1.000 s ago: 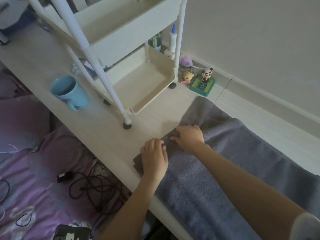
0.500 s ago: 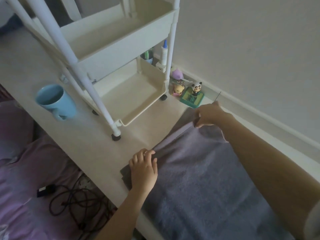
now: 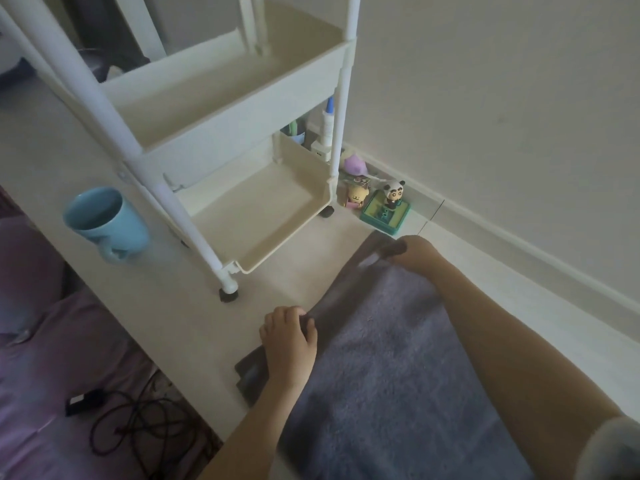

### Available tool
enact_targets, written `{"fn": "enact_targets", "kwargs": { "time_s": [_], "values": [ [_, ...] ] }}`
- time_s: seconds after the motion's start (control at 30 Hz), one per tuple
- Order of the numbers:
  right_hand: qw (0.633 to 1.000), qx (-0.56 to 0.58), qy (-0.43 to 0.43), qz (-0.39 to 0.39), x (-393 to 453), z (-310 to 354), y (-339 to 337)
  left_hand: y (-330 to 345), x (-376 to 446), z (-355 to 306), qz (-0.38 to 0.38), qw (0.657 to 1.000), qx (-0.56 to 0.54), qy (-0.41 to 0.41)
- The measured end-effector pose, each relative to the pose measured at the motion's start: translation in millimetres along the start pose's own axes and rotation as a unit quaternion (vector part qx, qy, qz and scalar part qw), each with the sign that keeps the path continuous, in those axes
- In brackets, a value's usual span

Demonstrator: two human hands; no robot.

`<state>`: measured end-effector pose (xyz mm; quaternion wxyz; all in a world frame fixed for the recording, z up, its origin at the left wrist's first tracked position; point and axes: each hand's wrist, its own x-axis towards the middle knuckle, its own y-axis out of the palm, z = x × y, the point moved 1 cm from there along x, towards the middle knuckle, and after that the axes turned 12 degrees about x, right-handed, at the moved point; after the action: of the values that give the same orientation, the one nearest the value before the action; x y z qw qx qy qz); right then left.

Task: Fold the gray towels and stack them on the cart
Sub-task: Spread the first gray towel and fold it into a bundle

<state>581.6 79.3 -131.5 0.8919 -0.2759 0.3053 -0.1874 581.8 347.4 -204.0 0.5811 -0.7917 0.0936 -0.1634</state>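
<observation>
A gray towel (image 3: 388, 368) lies spread on the pale tabletop (image 3: 166, 306), running from the centre to the lower right. My left hand (image 3: 289, 337) rests on its near left edge, fingers curled over the folded border. My right hand (image 3: 415, 252) pinches the far corner of the same edge, close to the wall. The white cart (image 3: 221, 109) stands on the table to the upper left; its two visible trays hold no towels.
A blue mug (image 3: 104, 223) sits left of the cart's front leg (image 3: 227, 292). Small toy figures on a green box (image 3: 384, 211) stand by the wall behind the towel. Bottles sit behind the cart. Purple bedding and black cables (image 3: 131, 420) lie below the table's edge.
My right hand slid from beside the left hand along the towel's edge to its far corner and gripped it. The left hand stayed on the near edge. The view shifted slightly.
</observation>
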Motion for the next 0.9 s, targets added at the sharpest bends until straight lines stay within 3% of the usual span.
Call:
{"fn": "enact_targets", "kwargs": {
  "time_s": [0.17,0.33,0.43,0.53,0.63,0.77,0.9],
  "values": [
    [0.991,-0.075,-0.011,-0.11,9,-2,13,4,4,6,-0.044,0.998,0.036,0.034],
    [0.978,-0.145,-0.014,-0.148,14,8,19,-1,8,12,-0.064,0.996,0.064,-0.006],
    [0.981,-0.12,0.011,-0.154,18,7,20,-5,17,8,-0.025,0.994,0.104,-0.034],
    [0.99,-0.083,0.023,-0.11,17,2,20,-1,25,2,0.008,0.993,0.101,-0.058],
    [0.994,-0.068,0.012,-0.086,8,-2,18,3,37,-18,0.004,0.999,0.036,-0.015],
    [0.993,-0.02,-0.003,-0.115,4,-8,19,15,70,-56,0.05,0.997,-0.056,0.032],
    [0.987,0.028,0.016,-0.158,11,-11,22,27,104,-90,0.087,0.992,-0.07,0.055]
  ]
}}
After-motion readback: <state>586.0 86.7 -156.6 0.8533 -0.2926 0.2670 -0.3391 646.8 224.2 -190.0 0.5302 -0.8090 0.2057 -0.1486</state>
